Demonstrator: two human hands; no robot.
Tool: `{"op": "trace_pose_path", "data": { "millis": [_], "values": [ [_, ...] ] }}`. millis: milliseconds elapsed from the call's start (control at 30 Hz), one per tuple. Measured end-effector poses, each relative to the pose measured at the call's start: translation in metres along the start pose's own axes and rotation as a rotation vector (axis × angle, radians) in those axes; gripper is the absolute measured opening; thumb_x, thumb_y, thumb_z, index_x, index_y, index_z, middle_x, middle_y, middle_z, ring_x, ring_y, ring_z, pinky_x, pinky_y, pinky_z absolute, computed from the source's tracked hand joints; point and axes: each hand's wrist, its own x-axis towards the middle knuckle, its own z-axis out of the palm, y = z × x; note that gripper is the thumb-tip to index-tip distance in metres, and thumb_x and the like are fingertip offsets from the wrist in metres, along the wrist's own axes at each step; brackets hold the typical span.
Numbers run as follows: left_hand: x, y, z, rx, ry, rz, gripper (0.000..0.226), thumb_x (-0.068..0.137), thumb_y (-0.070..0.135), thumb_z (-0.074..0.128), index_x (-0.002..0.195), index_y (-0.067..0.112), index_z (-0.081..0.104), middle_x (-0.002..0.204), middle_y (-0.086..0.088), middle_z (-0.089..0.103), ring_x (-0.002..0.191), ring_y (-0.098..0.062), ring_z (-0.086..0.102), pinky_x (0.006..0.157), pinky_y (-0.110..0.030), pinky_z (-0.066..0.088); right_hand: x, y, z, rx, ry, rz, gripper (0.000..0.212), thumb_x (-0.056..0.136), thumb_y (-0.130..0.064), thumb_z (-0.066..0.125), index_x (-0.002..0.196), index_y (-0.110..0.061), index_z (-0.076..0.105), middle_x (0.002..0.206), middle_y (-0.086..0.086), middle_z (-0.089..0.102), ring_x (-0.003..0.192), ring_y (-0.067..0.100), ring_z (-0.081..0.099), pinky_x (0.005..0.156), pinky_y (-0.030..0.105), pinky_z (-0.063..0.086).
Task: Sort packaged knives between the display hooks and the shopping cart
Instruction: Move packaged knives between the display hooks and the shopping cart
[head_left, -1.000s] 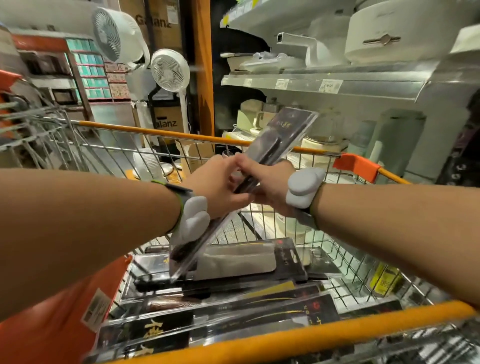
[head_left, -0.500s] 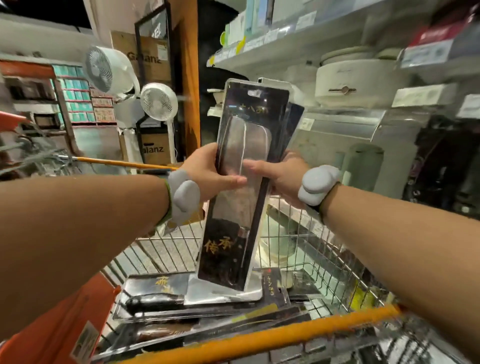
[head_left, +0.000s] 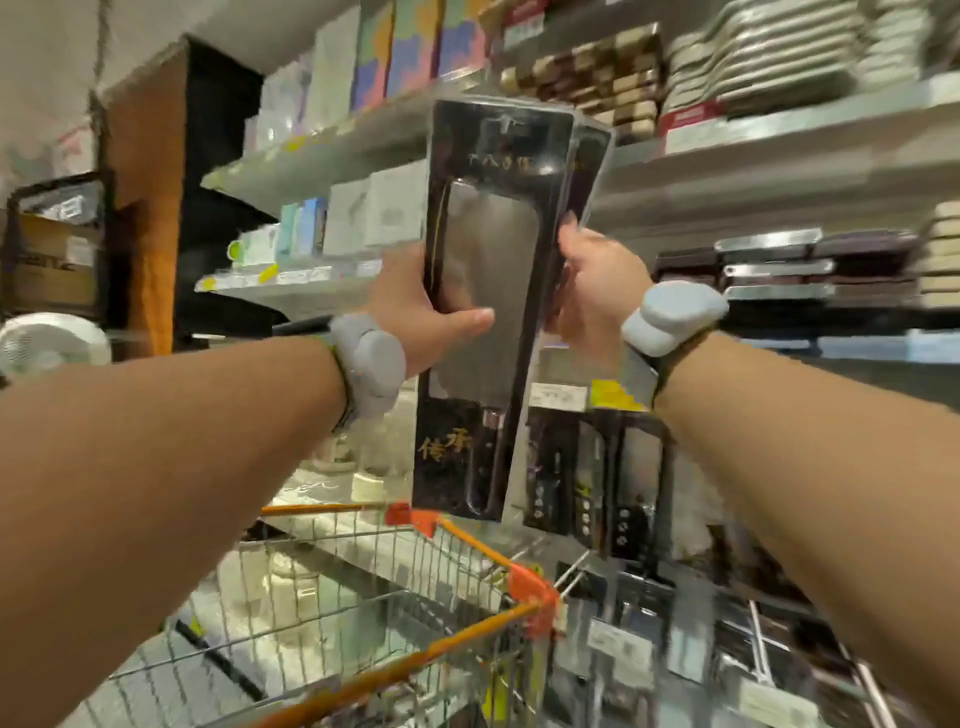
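Above the cart (head_left: 415, 618), left hand (head_left: 415, 317) grips the cleaver pack (head_left: 488, 312) by its left edge, thumb across the front. Pack upright, held up against the shelving. Right hand (head_left: 597, 291) grips the right edge; second pack (head_left: 592, 156) sits behind. Packaged knives (head_left: 597, 478) hang lower right.
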Motion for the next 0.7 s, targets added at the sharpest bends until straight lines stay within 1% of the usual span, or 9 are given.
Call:
{"op": "trace_pose_path", "data": {
  "millis": [33,133,200,267,333,433,500,633,700],
  "values": [
    [0.001,0.024,0.022,-0.054,-0.031,0.021,0.040,0.072,0.031,0.084,0.097,0.010,0.060,0.080,0.000,0.064,0.069,-0.008,0.061,0.063,-0.021,0.049,-0.010,-0.019,-0.026,-0.040,0.063,-0.035,0.042,0.099,-0.045,0.042,0.100,-0.011,0.067,0.098,0.019,0.071,0.084,0.035,0.070,0.063,0.044,0.059],
    [-0.010,0.066,0.078,-0.192,-0.085,0.014,0.039,0.071,0.031,0.085,0.093,0.010,0.061,0.075,0.007,0.065,0.063,0.003,0.060,0.059,-0.013,0.046,-0.038,-0.041,-0.084,-0.180,0.204,-0.076,0.055,0.084,-0.055,0.049,0.106,-0.008,0.065,0.112,0.024,0.066,0.102,0.045,0.064,0.082,0.062,0.053],
    [-0.030,0.098,0.122,-0.273,-0.129,-0.008,0.038,0.069,0.027,0.087,0.091,0.011,0.061,0.071,0.009,0.067,0.060,0.005,0.061,0.059,-0.011,0.046,-0.068,-0.047,-0.133,-0.212,0.298,-0.076,0.059,0.081,-0.056,0.052,0.106,-0.004,0.064,0.110,0.025,0.066,0.101,0.046,0.064,0.086,0.060,0.051],
    [-0.053,0.122,0.165,-0.354,-0.216,-0.015,0.034,0.069,0.021,0.087,0.090,0.009,0.064,0.073,0.005,0.071,0.067,-0.001,0.067,0.066,-0.017,0.051,-0.099,-0.043,-0.178,-0.292,0.339,-0.018,0.078,0.073,-0.065,0.054,0.120,-0.003,0.057,0.114,0.022,0.063,0.103,0.044,0.062,0.090,0.065,0.048],
    [-0.082,0.149,0.213,-0.390,-0.296,-0.037,0.032,0.068,0.018,0.087,0.089,0.007,0.066,0.075,0.001,0.074,0.071,-0.007,0.070,0.070,-0.022,0.054,-0.135,-0.031,-0.235,-0.392,0.408,0.014,0.082,0.073,-0.071,0.050,0.117,-0.003,0.055,0.102,0.015,0.060,0.097,0.039,0.061,0.093,0.060,0.049],
    [-0.122,0.168,0.279,-0.444,-0.401,-0.091,0.031,0.070,0.017,0.085,0.091,0.004,0.067,0.076,0.001,0.074,0.071,-0.007,0.070,0.072,-0.024,0.054,-0.175,-0.002,-0.300,-0.525,0.577,0.036,0.055,0.090,-0.059,0.045,0.085,-0.005,0.060,0.079,0.008,0.062,0.076,0.032,0.061,0.077,0.037,0.051],
    [-0.143,0.170,0.304,-0.487,-0.420,-0.155,0.035,0.073,0.020,0.084,0.097,0.004,0.064,0.078,0.003,0.073,0.072,-0.006,0.069,0.073,-0.025,0.055,-0.197,0.020,-0.323,-0.523,0.652,0.062,0.059,0.094,-0.053,0.045,0.088,0.004,0.059,0.073,0.016,0.060,0.063,0.028,0.056,0.056,0.028,0.046],
    [-0.202,0.179,0.378,-0.532,-0.526,-0.295,0.030,0.078,0.029,0.081,0.094,0.009,0.065,0.079,0.004,0.071,0.072,-0.009,0.067,0.066,-0.024,0.055,-0.262,0.078,-0.385,-0.530,0.726,0.211,0.059,0.096,-0.048,0.046,0.092,0.010,0.056,0.071,0.021,0.051,0.059,0.024,0.049,0.049,0.028,0.038],
    [-0.230,0.176,0.416,-0.543,-0.542,-0.369,0.029,0.077,0.033,0.080,0.090,0.010,0.068,0.081,-0.005,0.072,0.075,-0.019,0.069,0.071,-0.035,0.058,-0.293,0.114,-0.414,-0.507,0.772,0.277,0.059,0.095,-0.048,0.048,0.086,0.010,0.054,0.069,0.024,0.049,0.057,0.027,0.053,0.044,0.025,0.040]
  ]
}}
